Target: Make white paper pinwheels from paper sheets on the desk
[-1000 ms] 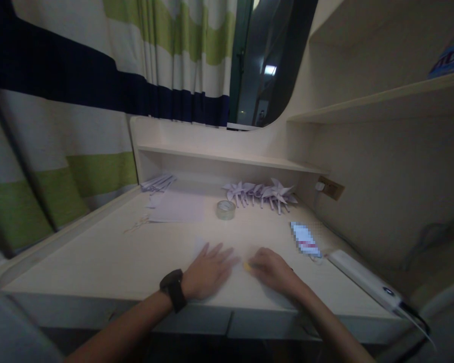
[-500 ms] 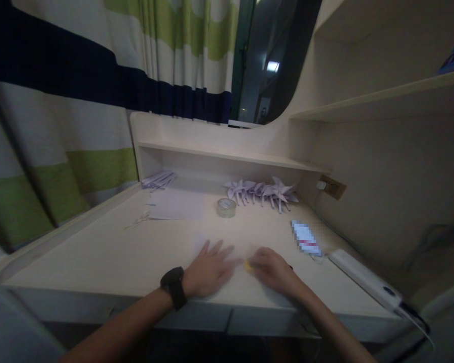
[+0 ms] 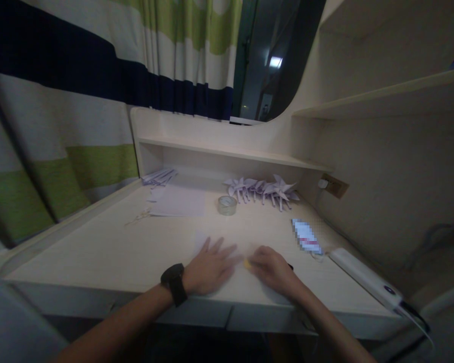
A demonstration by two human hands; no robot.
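Note:
My left hand [image 3: 213,265], with a dark watch [image 3: 174,282] on its wrist, lies flat near the front of the desk, fingers spread. A faint pale sheet of paper [image 3: 200,243] shows behind the thumb; most of it is covered or blends into the desk. Close by on the right, my right hand [image 3: 270,267] is closed around a small yellow object [image 3: 246,263] that pokes out at the fingertips. Its kind is hidden by the fingers. A small dark tip [image 3: 290,266] shows on the far side of that hand; whether it belongs to the yellow object cannot be told.
A roll of clear tape [image 3: 227,205] lies mid-desk. Several paper pinwheels [image 3: 282,190] stand at the back right. White paper sheets [image 3: 179,199] and folded paper strips [image 3: 159,177] lie back left. A phone [image 3: 306,237] and a white power strip [image 3: 363,277] are at right.
Both hands hold nearly the same place and pose. The whole view has shifted slightly, with the desk's back part appearing a little higher.

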